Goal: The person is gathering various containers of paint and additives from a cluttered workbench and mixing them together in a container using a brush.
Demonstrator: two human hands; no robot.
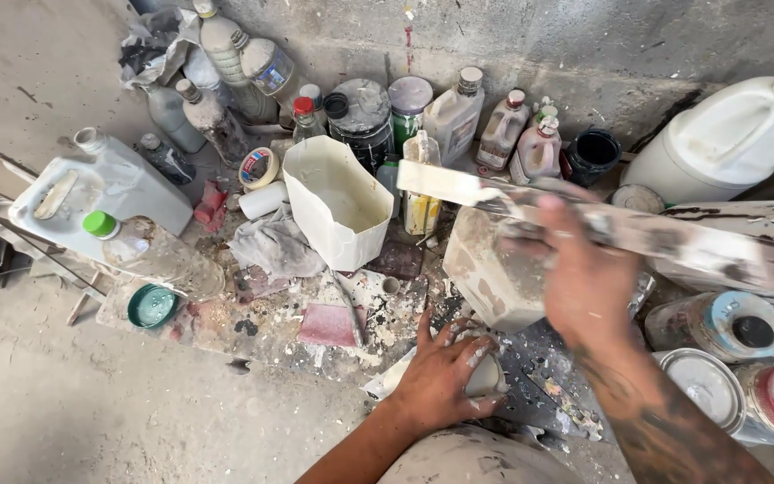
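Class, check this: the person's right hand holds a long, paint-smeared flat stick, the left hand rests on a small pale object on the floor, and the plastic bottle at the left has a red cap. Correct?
Not quite. The head view shows the plastic bottle has a green cap, not red. The right hand does hold the long stick, and the left hand rests on the small pale object.

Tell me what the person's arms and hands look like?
Both arms are bare, with no sleeves and no gloves. The left hand is smeared with white paint on its fingers. The right hand is dusty with pale paint too, and its forearm has dark tattoo markings. No watch or rings can be seen.
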